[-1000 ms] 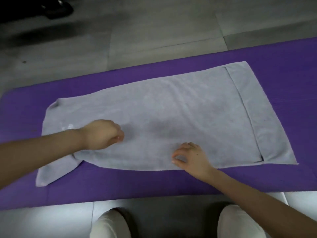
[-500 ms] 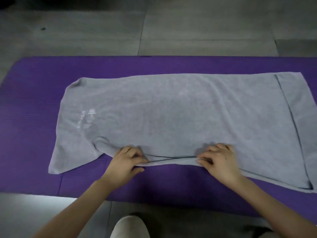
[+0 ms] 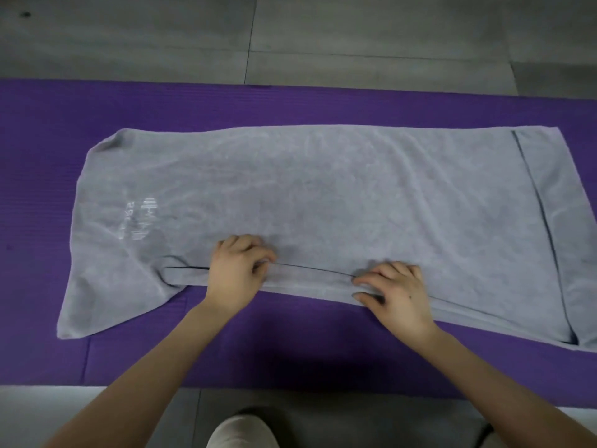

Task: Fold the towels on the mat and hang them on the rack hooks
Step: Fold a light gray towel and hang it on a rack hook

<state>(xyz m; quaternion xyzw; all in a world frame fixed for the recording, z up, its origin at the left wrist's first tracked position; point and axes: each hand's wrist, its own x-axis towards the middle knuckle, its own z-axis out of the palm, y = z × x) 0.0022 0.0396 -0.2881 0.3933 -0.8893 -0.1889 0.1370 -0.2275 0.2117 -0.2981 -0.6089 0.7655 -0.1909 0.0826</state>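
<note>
A large grey towel lies spread across the purple mat, with pale lettering near its left end and a dark seam near its right end. Its near long edge is turned up a little, forming a narrow folded strip. My left hand grips that folded edge left of centre, fingers curled round the cloth. My right hand pinches the same edge further right, thumb under and fingers on top. The towel's near left corner lies loose on the mat. No rack is in view.
Grey floor tiles lie beyond the mat. At the bottom edge, a light-coloured knee sits on the floor just in front of the mat.
Both hands have come from resting on the towel to its near edge, taken hold of it and lifted it slightly away from me. The view has shifted to centre the towel.
</note>
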